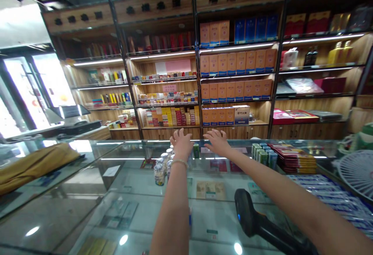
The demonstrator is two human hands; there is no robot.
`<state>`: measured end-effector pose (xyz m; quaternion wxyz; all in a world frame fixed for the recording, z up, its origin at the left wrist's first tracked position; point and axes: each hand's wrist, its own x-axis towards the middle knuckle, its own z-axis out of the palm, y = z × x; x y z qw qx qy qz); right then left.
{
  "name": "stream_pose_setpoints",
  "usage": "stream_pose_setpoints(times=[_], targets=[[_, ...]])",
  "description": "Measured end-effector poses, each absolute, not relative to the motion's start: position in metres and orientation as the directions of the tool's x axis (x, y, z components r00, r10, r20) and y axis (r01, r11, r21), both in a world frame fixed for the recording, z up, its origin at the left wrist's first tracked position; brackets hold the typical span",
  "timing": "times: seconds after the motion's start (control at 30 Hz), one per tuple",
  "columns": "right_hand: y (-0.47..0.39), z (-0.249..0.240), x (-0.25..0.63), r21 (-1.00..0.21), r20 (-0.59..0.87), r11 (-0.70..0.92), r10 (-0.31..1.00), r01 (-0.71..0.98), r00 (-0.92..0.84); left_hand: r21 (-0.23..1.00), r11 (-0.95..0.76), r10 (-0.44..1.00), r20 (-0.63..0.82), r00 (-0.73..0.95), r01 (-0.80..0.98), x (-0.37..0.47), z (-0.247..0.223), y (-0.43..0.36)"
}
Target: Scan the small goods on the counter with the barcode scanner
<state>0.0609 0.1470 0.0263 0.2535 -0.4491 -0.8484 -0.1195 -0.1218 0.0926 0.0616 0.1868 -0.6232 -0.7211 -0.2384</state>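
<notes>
Both arms reach forward over a glass counter (140, 208). My left hand (182, 144), with a bracelet at the wrist, has its fingers spread above white-and-blue cans (159, 174) that stand in a cluster. My right hand (217, 143) is also spread, with nothing seen in it. A green can (196, 151) stands between the two hands. More green and blue cans (263, 156) are grouped to the right of my right hand. Below my right forearm lies a black handheld scanner (247, 216).
Red and gold packs (294, 158) are stacked at the right, beside blue-and-white packets (329, 196) and a white fan (357, 173). A brown cloth (37, 163) lies at the left. Shelves of boxes (236, 63) stand behind the counter.
</notes>
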Motion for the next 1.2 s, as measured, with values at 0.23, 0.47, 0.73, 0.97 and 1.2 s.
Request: stream_pose_setpoints(times=[0.23, 0.47, 0.73, 0.97, 1.2], targets=[[0.167, 0.013, 0.028, -0.009, 0.438, 0.594, 0.726, 0.805, -0.530, 0.040, 0.091, 0.846, 0.524, -0.099, 0.995, -0.119, 0.042, 0.107], [0.175, 0.010, 0.019, -0.020, 0.418, 0.623, 0.716, 0.782, -0.559, -0.042, 0.087, 0.868, 0.494, -0.055, 0.995, -0.118, 0.029, 0.113], [0.172, 0.011, 0.017, -0.033, 0.422, 0.635, 0.709, 0.772, -0.565, -0.073, 0.102, 0.837, 0.546, -0.046, 0.992, -0.116, 0.029, 0.111], [0.159, 0.022, 0.031, -0.024, 0.459, 0.654, 0.679, 0.756, -0.573, -0.040, 0.064, 0.885, 0.464, -0.038, 0.997, -0.108, 0.049, 0.102], [0.126, 0.047, 0.082, 0.010, 0.562, 0.633, 0.637, 0.774, -0.529, -0.152, -0.198, 0.834, 0.493, 0.248, 0.968, -0.083, 0.081, 0.090]])
